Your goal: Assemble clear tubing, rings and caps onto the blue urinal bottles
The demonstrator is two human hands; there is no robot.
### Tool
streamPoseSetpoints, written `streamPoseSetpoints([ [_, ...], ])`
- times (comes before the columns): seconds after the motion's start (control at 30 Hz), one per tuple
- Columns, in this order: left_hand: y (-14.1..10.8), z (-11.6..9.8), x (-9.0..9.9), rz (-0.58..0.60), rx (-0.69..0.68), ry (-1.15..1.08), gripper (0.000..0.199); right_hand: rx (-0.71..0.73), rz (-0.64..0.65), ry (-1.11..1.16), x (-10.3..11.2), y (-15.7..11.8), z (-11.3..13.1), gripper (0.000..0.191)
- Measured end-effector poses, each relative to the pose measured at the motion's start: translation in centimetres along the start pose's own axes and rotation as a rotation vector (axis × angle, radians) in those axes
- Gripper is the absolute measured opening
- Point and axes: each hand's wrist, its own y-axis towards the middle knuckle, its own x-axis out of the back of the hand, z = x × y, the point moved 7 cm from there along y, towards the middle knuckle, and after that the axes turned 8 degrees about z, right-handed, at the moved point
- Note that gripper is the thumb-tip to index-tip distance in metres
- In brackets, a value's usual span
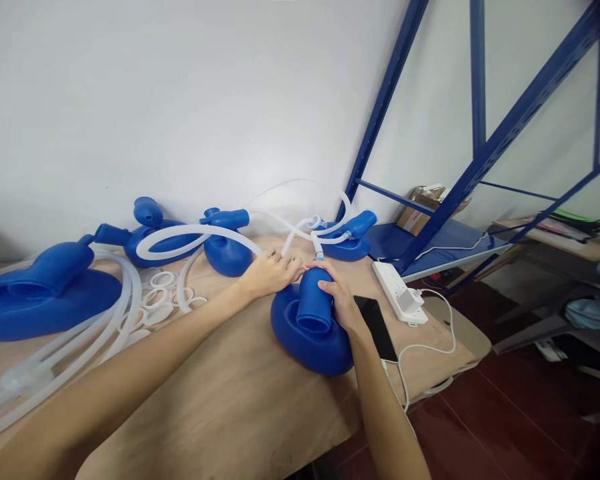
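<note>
A blue plastic bottle (310,353) with a wide open neck lies on the brown table in front of me. My right hand (337,293) is wrapped round the right side of its neck part. My left hand (275,272) is closed at the bottle's far left side, beside a translucent white tube (243,241); its fingertips are too small to tell exactly what they grip. Another piece of white tube (319,245) rises just behind the bottle, beyond my right fingers.
More blue bottles (230,257) stand along the wall, with coiled tubes and white rings (163,280) at the left. A black phone (377,328), a power strip (397,293) and a blue metal shelf (415,257) are at the right.
</note>
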Motion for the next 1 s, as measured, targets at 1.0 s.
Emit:
streamPoseSetpoints([
  [1.0,-3.2,7.7,-1.1,0.099,0.226,-0.188,0.039,0.069,0.096,-0.165,-0.1,-0.2,1.0,0.045],
])
